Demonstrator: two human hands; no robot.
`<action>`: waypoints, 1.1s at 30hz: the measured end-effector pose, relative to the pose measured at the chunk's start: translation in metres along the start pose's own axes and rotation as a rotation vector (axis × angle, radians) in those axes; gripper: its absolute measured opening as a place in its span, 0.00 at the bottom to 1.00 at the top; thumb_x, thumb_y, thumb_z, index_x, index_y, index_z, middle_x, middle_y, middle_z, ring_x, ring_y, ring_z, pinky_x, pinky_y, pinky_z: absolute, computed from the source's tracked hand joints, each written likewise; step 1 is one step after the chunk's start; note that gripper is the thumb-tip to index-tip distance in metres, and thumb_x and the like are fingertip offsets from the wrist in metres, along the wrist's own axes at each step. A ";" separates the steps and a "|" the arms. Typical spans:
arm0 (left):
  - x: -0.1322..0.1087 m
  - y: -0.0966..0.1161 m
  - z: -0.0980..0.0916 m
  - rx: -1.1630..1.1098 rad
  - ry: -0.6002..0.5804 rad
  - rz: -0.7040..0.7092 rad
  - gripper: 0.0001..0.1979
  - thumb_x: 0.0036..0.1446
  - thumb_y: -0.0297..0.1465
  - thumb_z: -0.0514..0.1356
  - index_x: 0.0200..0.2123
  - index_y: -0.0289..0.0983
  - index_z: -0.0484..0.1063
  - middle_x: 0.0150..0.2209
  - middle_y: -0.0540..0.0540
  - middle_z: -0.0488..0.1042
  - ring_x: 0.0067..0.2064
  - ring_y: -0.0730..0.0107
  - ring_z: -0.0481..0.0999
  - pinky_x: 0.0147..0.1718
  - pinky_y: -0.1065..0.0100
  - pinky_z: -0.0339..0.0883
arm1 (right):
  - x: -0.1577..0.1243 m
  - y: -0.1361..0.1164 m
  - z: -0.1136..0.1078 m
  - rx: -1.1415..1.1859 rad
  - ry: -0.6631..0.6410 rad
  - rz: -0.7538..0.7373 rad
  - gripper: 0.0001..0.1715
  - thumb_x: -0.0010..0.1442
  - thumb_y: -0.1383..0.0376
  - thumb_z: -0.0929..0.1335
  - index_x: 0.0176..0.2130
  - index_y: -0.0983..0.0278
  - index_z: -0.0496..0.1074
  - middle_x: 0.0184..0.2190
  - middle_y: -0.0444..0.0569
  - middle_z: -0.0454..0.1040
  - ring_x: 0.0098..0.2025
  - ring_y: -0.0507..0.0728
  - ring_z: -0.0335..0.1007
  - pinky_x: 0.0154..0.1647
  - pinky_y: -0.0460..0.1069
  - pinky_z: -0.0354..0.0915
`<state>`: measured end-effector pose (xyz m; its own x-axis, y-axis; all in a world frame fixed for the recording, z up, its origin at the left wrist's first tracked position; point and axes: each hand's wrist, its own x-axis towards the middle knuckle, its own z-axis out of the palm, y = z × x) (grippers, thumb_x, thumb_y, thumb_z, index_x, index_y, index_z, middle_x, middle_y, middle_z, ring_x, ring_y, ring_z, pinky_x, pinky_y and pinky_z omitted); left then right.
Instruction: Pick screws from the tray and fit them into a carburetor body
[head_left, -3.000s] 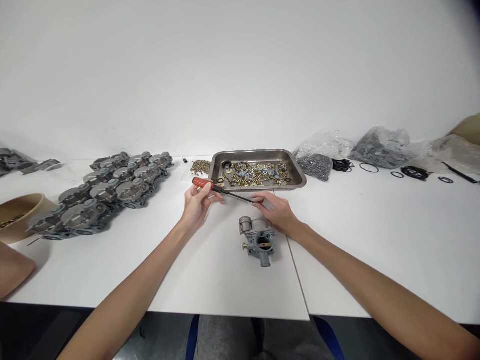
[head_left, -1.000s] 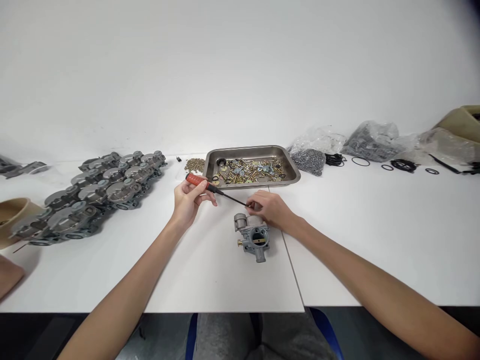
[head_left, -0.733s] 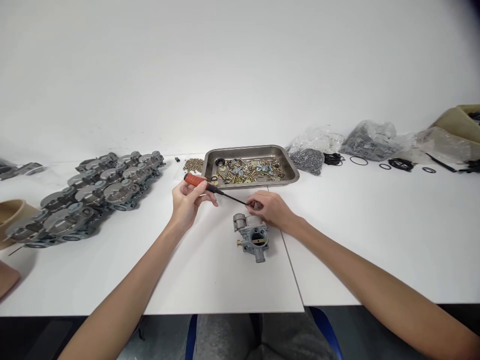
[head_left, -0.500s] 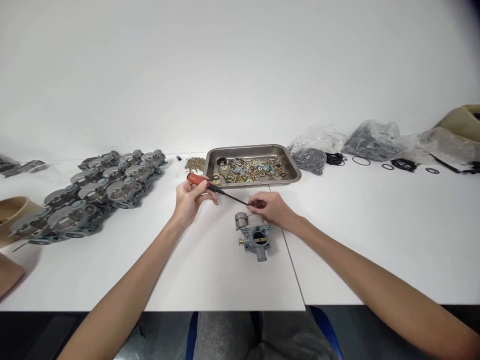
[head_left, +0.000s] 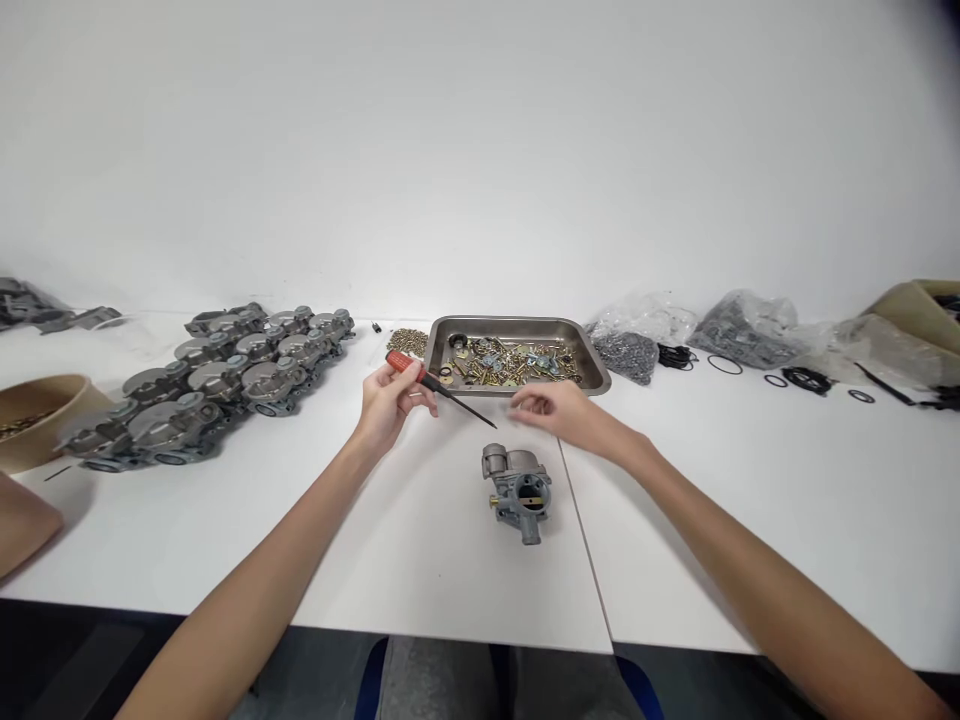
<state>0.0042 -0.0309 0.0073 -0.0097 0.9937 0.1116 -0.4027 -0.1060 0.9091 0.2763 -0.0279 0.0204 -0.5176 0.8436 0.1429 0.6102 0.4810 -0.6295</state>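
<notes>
My left hand [head_left: 384,405] is closed around a screwdriver [head_left: 406,367] with a red and black handle. Its dark shaft slants down to the right, and the tip is free in the air above a carburetor [head_left: 519,495]. That grey metal body sits on the white table with its round bore toward me and a brass screw on its left side. Just in front of a metal tray [head_left: 600,380], my right hand [head_left: 553,412] hovers with loosely curled fingers, slightly blurred and apart. Nothing shows between them. Loose brass screws and small plates [head_left: 517,362] lie in the tray.
Rows of carburetors [head_left: 217,380] stand at the left, beside a tan bowl [head_left: 67,400] of small parts. Brass bits [head_left: 409,342] are heaped left of the tray. Plastic bags of parts [head_left: 626,350] and black rings [head_left: 806,380] lie at the right.
My right hand has come off the screwdriver's tip and moved right, toward the tray's front edge. My left hand still holds the screwdriver. The view has tilted up slightly.
</notes>
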 end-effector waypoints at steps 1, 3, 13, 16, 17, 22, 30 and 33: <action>0.003 0.002 -0.005 -0.018 0.015 0.008 0.19 0.47 0.38 0.69 0.34 0.31 0.66 0.27 0.47 0.72 0.20 0.70 0.72 0.18 0.65 0.71 | 0.009 0.000 -0.009 -0.033 0.008 0.003 0.13 0.62 0.55 0.69 0.40 0.60 0.77 0.34 0.49 0.79 0.34 0.56 0.74 0.34 0.51 0.69; 0.009 0.007 -0.014 -0.061 0.059 0.020 0.18 0.47 0.36 0.68 0.34 0.31 0.67 0.27 0.47 0.73 0.21 0.71 0.72 0.18 0.67 0.70 | 0.035 -0.001 -0.023 -0.119 0.016 0.003 0.11 0.63 0.58 0.68 0.39 0.61 0.77 0.36 0.50 0.79 0.36 0.57 0.74 0.35 0.52 0.68; 0.025 0.017 -0.041 -0.209 0.236 0.000 0.12 0.49 0.33 0.63 0.32 0.32 0.65 0.21 0.51 0.69 0.21 0.76 0.70 0.20 0.74 0.67 | 0.160 -0.002 0.026 -0.310 -0.123 0.000 0.08 0.63 0.66 0.70 0.42 0.68 0.74 0.41 0.51 0.75 0.41 0.55 0.73 0.43 0.53 0.70; 0.026 0.018 -0.043 -0.236 0.252 0.000 0.10 0.50 0.32 0.62 0.31 0.33 0.65 0.22 0.51 0.69 0.21 0.77 0.70 0.21 0.74 0.66 | 0.173 0.000 0.036 -0.338 -0.191 -0.019 0.13 0.65 0.61 0.68 0.46 0.67 0.72 0.46 0.51 0.73 0.45 0.55 0.72 0.46 0.55 0.71; 0.026 0.018 -0.043 -0.242 0.253 0.000 0.09 0.51 0.32 0.61 0.31 0.32 0.65 0.22 0.51 0.69 0.21 0.77 0.70 0.21 0.74 0.66 | 0.175 0.001 0.037 -0.339 -0.225 -0.031 0.13 0.65 0.62 0.69 0.47 0.67 0.72 0.46 0.51 0.73 0.45 0.56 0.72 0.47 0.55 0.71; 0.024 0.020 -0.041 -0.264 0.254 -0.005 0.07 0.52 0.30 0.59 0.30 0.32 0.66 0.22 0.49 0.70 0.21 0.77 0.70 0.21 0.73 0.66 | 0.180 0.000 0.037 -0.349 -0.387 -0.042 0.12 0.65 0.63 0.69 0.47 0.66 0.72 0.48 0.51 0.73 0.46 0.56 0.72 0.47 0.55 0.72; 0.025 0.021 -0.041 -0.284 0.249 -0.012 0.05 0.53 0.29 0.58 0.30 0.31 0.67 0.25 0.47 0.72 0.20 0.75 0.70 0.19 0.71 0.66 | 0.184 -0.009 0.029 -0.361 -0.482 0.044 0.15 0.66 0.61 0.68 0.49 0.66 0.71 0.48 0.51 0.73 0.46 0.56 0.72 0.48 0.56 0.71; 0.025 0.022 -0.041 -0.290 0.247 -0.015 0.05 0.53 0.28 0.58 0.30 0.31 0.67 0.25 0.47 0.72 0.20 0.75 0.70 0.19 0.71 0.66 | 0.184 -0.010 0.030 -0.338 -0.488 0.071 0.13 0.66 0.60 0.68 0.45 0.67 0.73 0.44 0.50 0.75 0.44 0.55 0.73 0.47 0.55 0.71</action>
<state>-0.0424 -0.0072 0.0134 -0.2077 0.9776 -0.0334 -0.6464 -0.1116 0.7548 0.1567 0.1146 0.0299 -0.6354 0.7079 -0.3085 0.7691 0.5443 -0.3350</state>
